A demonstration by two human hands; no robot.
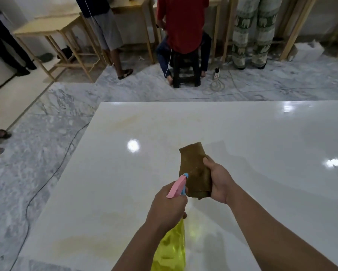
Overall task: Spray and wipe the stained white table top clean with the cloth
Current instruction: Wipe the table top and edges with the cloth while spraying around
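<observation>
Lower centre of the frame: the left hand [167, 206] holds its grip clamped round the neck of a yellow spray bottle [170, 249], whose pink nozzle [177, 186] points at the cloth. Just beyond, the right hand [218, 182] grips a folded brown cloth [195, 169], held above the white table [262, 137]. Faint yellowish stains [129, 122] mark the table's left part. Upper frame: people stand at wooden benches [53, 28] across a marble floor [47, 106].

A grey marble floor [47, 153] is seen. Wooden tables [53, 30] are lined up behind, and a black stool [185, 73] is placed there.
</observation>
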